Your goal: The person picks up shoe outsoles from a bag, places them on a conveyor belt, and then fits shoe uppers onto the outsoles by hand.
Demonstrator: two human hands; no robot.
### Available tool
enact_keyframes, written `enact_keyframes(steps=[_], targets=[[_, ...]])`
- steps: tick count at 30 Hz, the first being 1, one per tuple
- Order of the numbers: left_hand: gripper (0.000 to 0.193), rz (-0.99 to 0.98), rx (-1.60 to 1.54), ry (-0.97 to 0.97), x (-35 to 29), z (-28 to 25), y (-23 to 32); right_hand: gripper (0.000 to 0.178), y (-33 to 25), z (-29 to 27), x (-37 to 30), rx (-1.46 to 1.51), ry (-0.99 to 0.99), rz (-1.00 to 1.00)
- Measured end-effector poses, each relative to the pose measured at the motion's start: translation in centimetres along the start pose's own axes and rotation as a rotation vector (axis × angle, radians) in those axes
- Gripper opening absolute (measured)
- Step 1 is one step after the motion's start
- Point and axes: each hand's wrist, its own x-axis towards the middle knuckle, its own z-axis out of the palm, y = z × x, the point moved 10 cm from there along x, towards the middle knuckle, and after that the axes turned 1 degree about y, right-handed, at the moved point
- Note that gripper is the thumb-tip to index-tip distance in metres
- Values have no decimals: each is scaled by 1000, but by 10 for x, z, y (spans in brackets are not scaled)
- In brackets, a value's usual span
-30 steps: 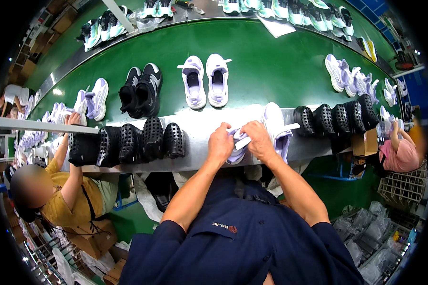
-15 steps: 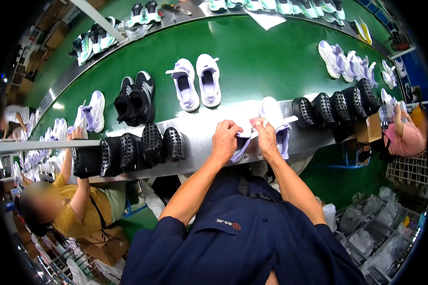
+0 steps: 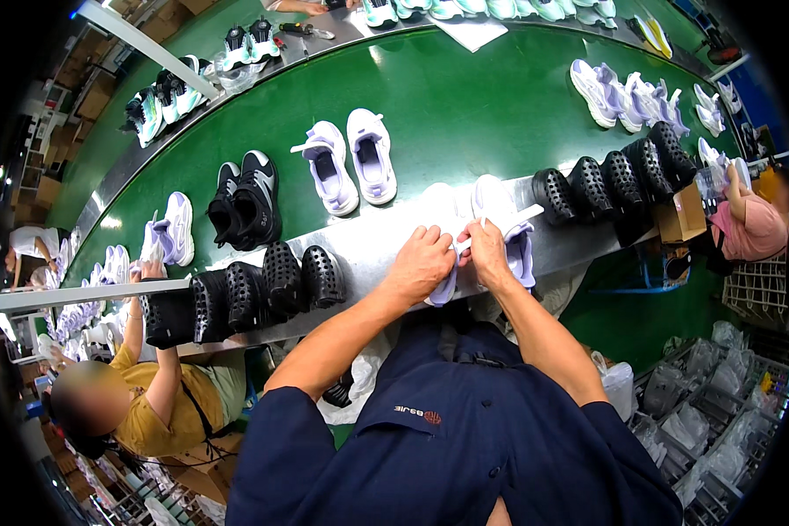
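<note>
Two white-and-lavender shoes lie side by side before me on the metal table edge, toes pointing away. My left hand is closed over the upper of the left shoe. Right beside it, my right hand pinches a pale strap or tab of that same shoe; the fingers hide its exact shape. Against my right hand stands the right shoe, its white strap sticking out to the side. Farther off, a matching pair of shoes rests on the green belt, heels toward me.
Black perforated shoe-shaped forms line the metal edge at left, and more black forms at right. Black-and-grey shoes sit on the green belt. A co-worker in yellow works at left, another in pink at right.
My hands have drawn closer together over the left shoe, the left one turning knuckles-up. The view has shifted slightly, and shoes on the belt appear a little farther left.
</note>
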Motion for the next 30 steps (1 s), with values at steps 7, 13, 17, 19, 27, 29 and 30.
enact_keyframes(steps=[7, 13, 17, 19, 27, 29, 30], targets=[[10, -183, -70, 155, -13, -11, 4, 26, -7, 9, -4, -46, -60, -22], [28, -224, -53, 94, -21, 10, 0, 26, -27, 20, -10, -272, -173, -130], [52, -690, -238, 144, -70, 0, -30, 28, -42, 25, -16, -195, -345, -166], [74, -1200, -414, -106, -112, 40, -48, 28, -40, 30, -18, -146, -383, -129], [65, -1628, -1383, -11, -143, 104, -16, 17, -40, 28, -56, -74, -657, -64], [67, -1401, -894, 31, -146, 79, -41, 15, -57, 31, -78, -195, -699, -94], [68, -1276, -659, 43, -145, 66, -45, 15, -63, 32, -89, -256, -717, -106]])
